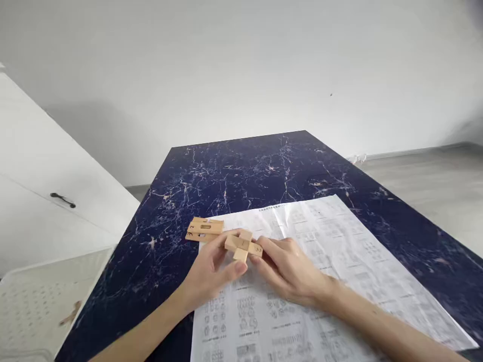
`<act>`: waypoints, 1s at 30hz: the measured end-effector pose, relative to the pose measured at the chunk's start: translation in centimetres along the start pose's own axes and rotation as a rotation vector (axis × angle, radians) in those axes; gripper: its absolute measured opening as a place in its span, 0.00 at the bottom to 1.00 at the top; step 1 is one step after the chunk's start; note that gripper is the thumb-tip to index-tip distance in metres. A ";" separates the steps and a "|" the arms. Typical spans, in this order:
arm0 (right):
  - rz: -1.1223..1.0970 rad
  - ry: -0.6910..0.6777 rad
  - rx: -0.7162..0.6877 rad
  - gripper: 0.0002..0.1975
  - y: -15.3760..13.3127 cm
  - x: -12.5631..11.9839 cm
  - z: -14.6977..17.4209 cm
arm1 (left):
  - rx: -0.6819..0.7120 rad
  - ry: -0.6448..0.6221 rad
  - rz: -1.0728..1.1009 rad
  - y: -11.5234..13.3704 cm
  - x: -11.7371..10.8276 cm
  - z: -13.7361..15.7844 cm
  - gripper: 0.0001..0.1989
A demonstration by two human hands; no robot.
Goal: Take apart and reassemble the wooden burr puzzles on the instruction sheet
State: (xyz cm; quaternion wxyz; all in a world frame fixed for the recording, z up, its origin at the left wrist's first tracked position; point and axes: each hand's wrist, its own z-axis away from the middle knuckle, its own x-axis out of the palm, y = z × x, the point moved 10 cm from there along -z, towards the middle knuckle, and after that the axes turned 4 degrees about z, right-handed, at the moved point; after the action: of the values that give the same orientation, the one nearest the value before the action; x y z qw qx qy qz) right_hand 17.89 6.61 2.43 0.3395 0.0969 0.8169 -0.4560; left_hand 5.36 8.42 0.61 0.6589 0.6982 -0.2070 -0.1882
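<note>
Between my two hands is a cross-shaped wooden burr puzzle (243, 244) made of interlocked light pieces, with a number 3 marked on its right arm. My left hand (211, 269) grips it from the left, thumb at the front and fingers behind. My right hand (290, 266) pinches the right arm of it with thumb and forefinger. Beyond my left hand lie several flat wooden pieces (206, 229), slotted and numbered, partly on the sheet's corner. Under my hands is a large printed instruction sheet (302, 322) with small diagrams, creased in places.
The dark blue marble-patterned table (241, 171) reaches toward a pale wall (241, 75). A white cabinet (45, 166) with a dark handle stands at the left. Below it, a white perforated chair seat (33, 296) sits by the table's left edge.
</note>
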 end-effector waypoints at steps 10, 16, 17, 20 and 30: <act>-0.188 -0.075 0.199 0.18 0.8 0.3 -0.4 | 0.046 0.019 -0.040 0.6 -0.2 -0.4 0.28; -0.279 -0.125 0.286 0.19 1.0 0.8 -0.1 | 0.040 0.012 0.021 0.6 -0.1 -0.5 0.30; -0.290 -0.130 0.291 0.19 1.0 0.9 -0.1 | 0.039 0.012 0.023 0.5 -0.2 -0.5 0.30; -0.268 -0.116 0.263 0.18 0.9 0.8 -0.3 | 0.058 0.019 0.007 0.6 -0.3 -0.4 0.30; 0.092 -0.003 0.031 0.16 -0.2 -0.1 -0.3 | -0.007 0.035 -0.046 0.2 -0.6 -0.3 0.28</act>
State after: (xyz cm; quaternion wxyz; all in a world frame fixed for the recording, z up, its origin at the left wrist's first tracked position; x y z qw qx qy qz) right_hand 17.77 6.75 2.73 0.3598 0.1389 0.8038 -0.4529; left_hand 4.98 8.95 0.79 0.6603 0.7038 -0.1787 -0.1917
